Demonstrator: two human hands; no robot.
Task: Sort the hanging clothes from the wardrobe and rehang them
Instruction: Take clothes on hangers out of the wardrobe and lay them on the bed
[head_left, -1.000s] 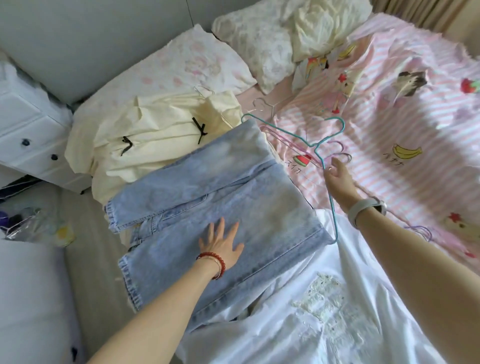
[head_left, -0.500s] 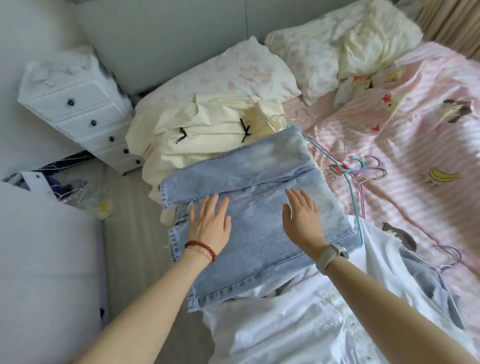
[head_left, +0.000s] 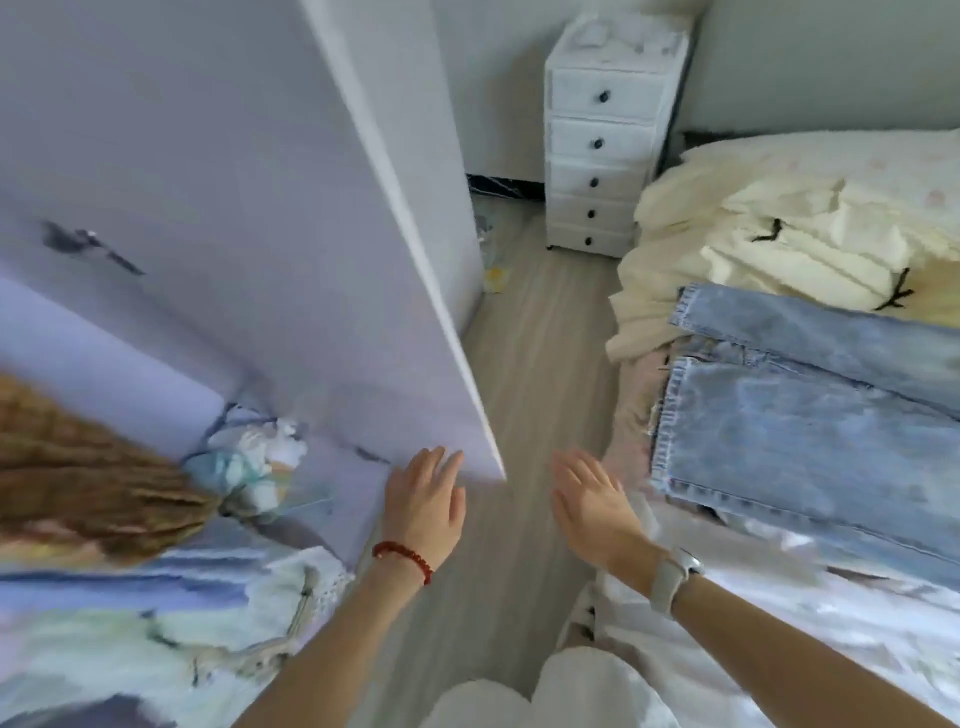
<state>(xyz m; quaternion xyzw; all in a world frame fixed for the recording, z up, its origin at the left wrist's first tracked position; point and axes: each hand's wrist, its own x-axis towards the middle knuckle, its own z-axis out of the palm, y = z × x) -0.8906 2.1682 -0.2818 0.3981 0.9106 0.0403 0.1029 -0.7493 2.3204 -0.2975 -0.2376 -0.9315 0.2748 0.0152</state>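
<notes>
Folded light-blue jeans (head_left: 810, 415) lie on the bed at the right, on top of a cream garment (head_left: 769, 244) with small black bows. A white garment (head_left: 779, 613) lies below the jeans near my right arm. My left hand (head_left: 423, 506) hovers over the floor beside the edge of the open white wardrobe door (head_left: 291, 249), fingers straight and holding nothing. My right hand (head_left: 592, 501) hangs over the floor by the bed's edge, fingers relaxed and holding nothing. Inside the wardrobe at the left hang several clothes (head_left: 171, 582), blurred, one brown (head_left: 83, 467).
A white drawer chest (head_left: 602, 140) with black knobs stands at the far wall between wardrobe and bed. A strip of wooden floor (head_left: 530, 364) runs between the wardrobe door and the bed. Small clutter (head_left: 491, 270) lies on the floor near the door's far end.
Both hands have lifted off the jeans and swung left off the bed. My view has turned from the bed to the wardrobe and floor.
</notes>
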